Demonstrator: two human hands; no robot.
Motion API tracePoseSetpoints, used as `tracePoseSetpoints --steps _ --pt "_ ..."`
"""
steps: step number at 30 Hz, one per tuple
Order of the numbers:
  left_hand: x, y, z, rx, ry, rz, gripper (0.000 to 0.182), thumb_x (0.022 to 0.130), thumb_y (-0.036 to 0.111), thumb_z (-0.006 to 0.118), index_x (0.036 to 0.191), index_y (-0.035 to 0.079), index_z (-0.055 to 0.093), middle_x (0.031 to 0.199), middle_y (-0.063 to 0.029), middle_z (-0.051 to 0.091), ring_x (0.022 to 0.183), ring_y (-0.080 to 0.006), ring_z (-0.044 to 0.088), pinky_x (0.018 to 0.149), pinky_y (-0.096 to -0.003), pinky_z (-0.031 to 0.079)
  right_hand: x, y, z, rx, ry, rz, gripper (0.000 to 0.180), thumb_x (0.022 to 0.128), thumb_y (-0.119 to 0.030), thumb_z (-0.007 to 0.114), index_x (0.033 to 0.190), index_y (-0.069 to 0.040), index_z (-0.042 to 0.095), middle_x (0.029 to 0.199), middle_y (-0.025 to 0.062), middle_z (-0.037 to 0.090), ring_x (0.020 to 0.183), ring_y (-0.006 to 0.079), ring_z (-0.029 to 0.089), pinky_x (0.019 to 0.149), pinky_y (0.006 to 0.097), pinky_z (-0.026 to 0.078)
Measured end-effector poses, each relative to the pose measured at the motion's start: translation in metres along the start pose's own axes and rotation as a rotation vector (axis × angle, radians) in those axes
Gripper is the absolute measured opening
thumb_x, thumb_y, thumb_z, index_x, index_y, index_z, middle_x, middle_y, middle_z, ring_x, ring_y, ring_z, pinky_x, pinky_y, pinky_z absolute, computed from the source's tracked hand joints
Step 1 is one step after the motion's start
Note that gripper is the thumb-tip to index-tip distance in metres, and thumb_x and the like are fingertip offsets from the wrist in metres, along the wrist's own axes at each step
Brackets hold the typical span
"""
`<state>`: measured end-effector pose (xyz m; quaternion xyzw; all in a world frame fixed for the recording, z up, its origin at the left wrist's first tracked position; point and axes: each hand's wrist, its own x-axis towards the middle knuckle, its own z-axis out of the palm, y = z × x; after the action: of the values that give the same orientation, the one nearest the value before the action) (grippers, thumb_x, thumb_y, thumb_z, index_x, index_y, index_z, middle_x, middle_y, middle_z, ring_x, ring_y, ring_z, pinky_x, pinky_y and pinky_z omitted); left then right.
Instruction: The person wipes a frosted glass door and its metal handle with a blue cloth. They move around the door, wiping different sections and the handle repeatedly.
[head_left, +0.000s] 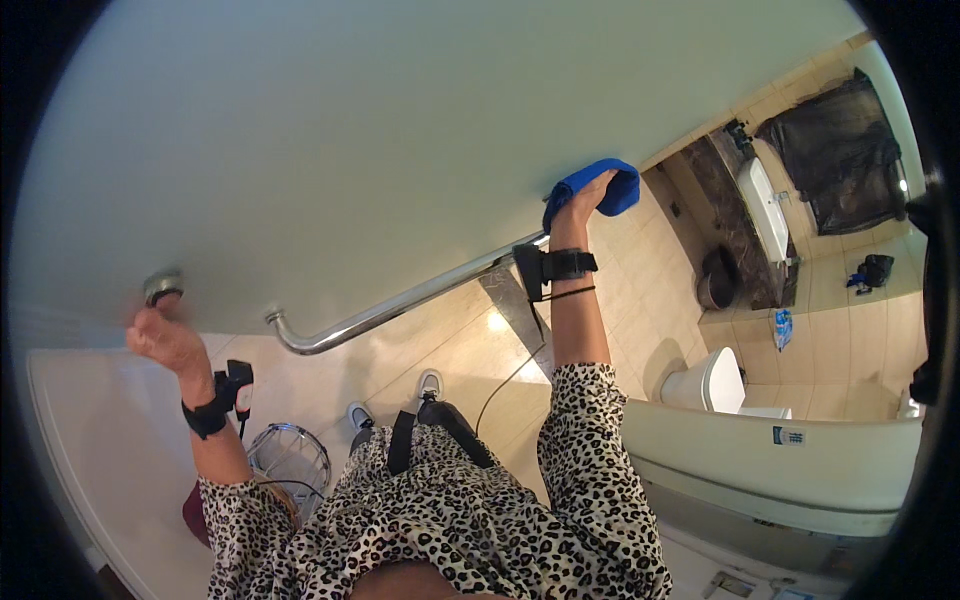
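A large, smooth, pale green panel (337, 150) fills the space before me. My right hand (589, 201) holds a blue cloth (577, 180) at the panel's right edge; the cloth wraps over the fingers and hides part of them. Below it, a chrome bar handle (405, 298) runs slantwise along the panel, its right end partly behind my right hand. At the lower left of the panel my left hand (171, 341) has its fingers curled against a round metal knob (163, 285). Both wrists carry black straps with small devices.
Right of the panel are a white toilet (705, 382), a white washbasin (763, 210) on a dark stone counter (724, 187), a dark bucket (718, 277) and black plastic sheeting (832, 150) on the wall. A round metal-wire stand (292, 454) stands by my left arm. A thin cable (499, 386) hangs from my right wrist.
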<state>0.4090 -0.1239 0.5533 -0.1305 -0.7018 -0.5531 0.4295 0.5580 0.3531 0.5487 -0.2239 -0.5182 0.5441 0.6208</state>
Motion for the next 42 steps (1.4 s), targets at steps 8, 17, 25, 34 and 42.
tracePoseSetpoints --steps 8,17,25,34,42 --pt "-0.001 0.033 0.021 -0.281 -0.114 -0.154 0.057 0.082 0.058 0.049 0.071 0.002 0.053 0.061 -0.0003 0.048 0.052 -0.0084 0.046 0.042 -0.0222 0.039 -0.163 -0.045 0.08 -0.388 -0.208 -0.258 0.063 0.09 -0.023 0.035 0.135 0.009 0.007 0.144 0.0257 -0.001 0.134 0.0366 0.003 0.109 0.041 0.002" --pt "-0.001 0.045 0.034 -0.425 -0.203 -0.106 0.048 0.083 0.047 0.056 0.073 0.001 0.057 0.066 -0.0012 0.053 0.061 -0.0105 0.048 0.055 -0.0247 0.039 -0.301 -0.053 0.142 -0.399 -0.722 -0.703 0.04 0.068 -0.026 0.067 0.103 -0.01 0.058 0.1 0.0158 0.057 0.098 0.0375 0.051 0.092 0.0499 0.031" --pt "-0.001 0.012 0.028 -0.092 -0.196 0.035 0.055 0.09 0.048 0.041 0.064 0.001 0.053 0.061 -0.0054 0.053 0.05 -0.013 0.048 0.045 -0.0259 0.04 -0.245 -0.016 0.128 -0.587 -0.372 -0.821 0.046 0.074 -0.023 0.061 0.117 -0.009 0.051 0.116 0.019 0.051 0.11 0.0373 0.044 0.099 0.0473 0.026" --pt "0.01 0.018 0.016 -0.184 -0.157 -0.189 0.07 0.082 0.065 0.04 0.07 -0.003 0.054 0.057 -0.0039 0.047 0.052 -0.0118 0.043 0.047 -0.0246 0.038 -0.108 0.003 0.075 -0.352 0.255 -0.277 0.053 0.094 -0.031 0.028 0.134 0.003 0.026 0.137 0.0212 0.03 0.129 0.0344 0.026 0.106 0.035 0.018" --pt "0.022 0.023 0.021 -0.159 -0.14 -0.168 0.068 0.083 0.063 0.04 0.075 -0.002 0.056 0.057 -0.0038 0.047 0.052 -0.0119 0.043 0.047 -0.0243 0.036 -0.146 -0.01 0.076 -0.429 0.224 0.143 0.047 0.082 -0.004 0.039 0.129 0.004 0.036 0.121 0.0206 0.051 0.11 0.0258 0.05 0.092 0.0271 0.036"
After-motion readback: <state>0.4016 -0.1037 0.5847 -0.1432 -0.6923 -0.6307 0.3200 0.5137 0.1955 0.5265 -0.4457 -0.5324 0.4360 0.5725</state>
